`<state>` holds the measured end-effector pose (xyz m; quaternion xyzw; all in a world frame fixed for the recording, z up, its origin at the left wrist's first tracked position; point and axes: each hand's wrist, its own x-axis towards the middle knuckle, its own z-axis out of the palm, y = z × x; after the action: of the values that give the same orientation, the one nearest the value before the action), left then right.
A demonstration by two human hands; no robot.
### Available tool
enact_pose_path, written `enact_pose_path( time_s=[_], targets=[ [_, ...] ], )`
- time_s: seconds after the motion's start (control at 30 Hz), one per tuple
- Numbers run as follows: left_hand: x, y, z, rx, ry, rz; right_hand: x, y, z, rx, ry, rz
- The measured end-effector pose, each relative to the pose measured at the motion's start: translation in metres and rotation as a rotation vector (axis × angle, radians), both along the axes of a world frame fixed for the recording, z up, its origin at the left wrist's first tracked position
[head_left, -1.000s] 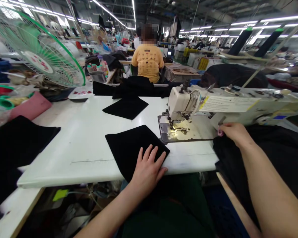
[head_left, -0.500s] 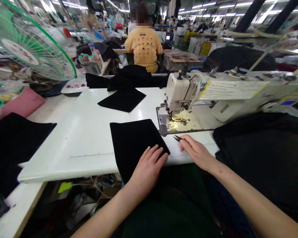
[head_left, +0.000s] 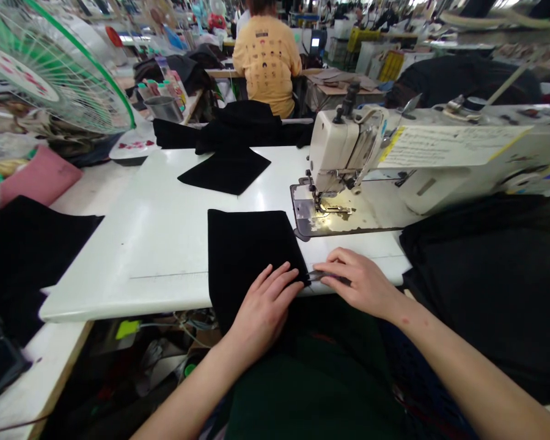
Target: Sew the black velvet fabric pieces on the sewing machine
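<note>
A black fabric piece (head_left: pixel 247 247) lies on the white sewing table (head_left: pixel 160 244), hanging over its near edge. My left hand (head_left: pixel 261 302) lies flat on the piece's near right part, fingers stretched out. My right hand (head_left: pixel 362 282) is closed round a small pair of thread snips (head_left: pixel 323 276), whose tip touches the fabric's right corner beside my left fingertips. The white sewing machine (head_left: pixel 394 165) stands just behind my right hand, its lit needle plate (head_left: pixel 330 217) bare.
A second black piece (head_left: pixel 224 171) and a black heap (head_left: pixel 238 125) lie farther back. More black cloth covers the right (head_left: pixel 486 275) and left (head_left: pixel 22 244) sides. A green fan (head_left: pixel 50 67) stands at the back left. A person in a yellow shirt (head_left: pixel 268 55) sits ahead, facing away.
My right hand left the machine's side, picked up the snips and brought them left to the fabric's right corner. The fabric piece was turned square to the table edge.
</note>
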<state>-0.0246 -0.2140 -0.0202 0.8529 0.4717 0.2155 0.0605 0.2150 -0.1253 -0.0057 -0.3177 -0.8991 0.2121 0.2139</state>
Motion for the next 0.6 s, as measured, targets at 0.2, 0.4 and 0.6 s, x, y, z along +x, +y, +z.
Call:
enact_pose_path(
  time_s=[0.2,0.4,0.6],
  targets=[
    [-0.0006,0.0003,-0.0005,0.016,0.0,0.003,-0.003,-0.0018,-0.0021,0.027,0.008,-0.007],
    [-0.0002,0.0002,-0.0002,0.03,0.002,0.004,-0.0075,-0.0022,-0.0058,0.068,0.043,0.038],
    [-0.002,-0.0001,-0.0018,0.021,-0.02,0.0,-0.007,0.003,-0.0086,0.085,0.119,-0.071]
  ],
)
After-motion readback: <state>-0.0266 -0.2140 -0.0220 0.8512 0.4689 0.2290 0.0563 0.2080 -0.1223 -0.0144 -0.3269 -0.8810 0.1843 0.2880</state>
